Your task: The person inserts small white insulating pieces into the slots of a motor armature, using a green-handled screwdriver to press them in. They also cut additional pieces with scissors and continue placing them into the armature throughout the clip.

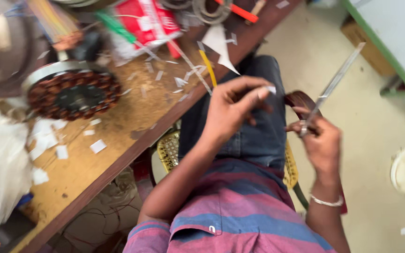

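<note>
My left hand (233, 110) pinches a small paper slip (271, 89) mid-frame; my right hand (322, 143) grips a thin metal strip (336, 82). The slip is tiny and barely held, so I judge it could slide free and drop onto my lap.

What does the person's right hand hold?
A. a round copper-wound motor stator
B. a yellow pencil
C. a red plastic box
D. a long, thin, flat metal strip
D: the right hand pinches the long, thin, flat metal strip, which slants up to the right over the floor.
</note>
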